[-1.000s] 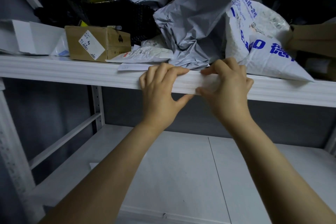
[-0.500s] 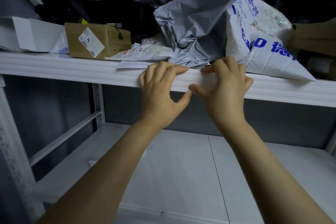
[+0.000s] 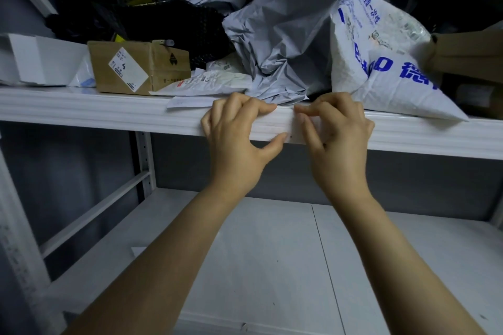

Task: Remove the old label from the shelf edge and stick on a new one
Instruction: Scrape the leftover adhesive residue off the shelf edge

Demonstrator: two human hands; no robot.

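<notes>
While our left hand (image 3: 239, 141) clamps the shelf edge (image 3: 109, 114) and our right hand (image 3: 337, 141) pinches the end of the label (image 3: 283, 126) stuck on that edge between them, we fear a hasty pull could tear it, leaving scraps under the new one.

Box (image 3: 136, 68) L of bag (image 3: 285, 35) on shelf (image 3: 109, 114); label (image 3: 296, 134) prob. under R hand (image 3: 340, 139).

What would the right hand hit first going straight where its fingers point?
Probably the fingertips of the left hand: the right hand points its fingers left along the shelf edge, small gap between. Depth unclear.
</notes>
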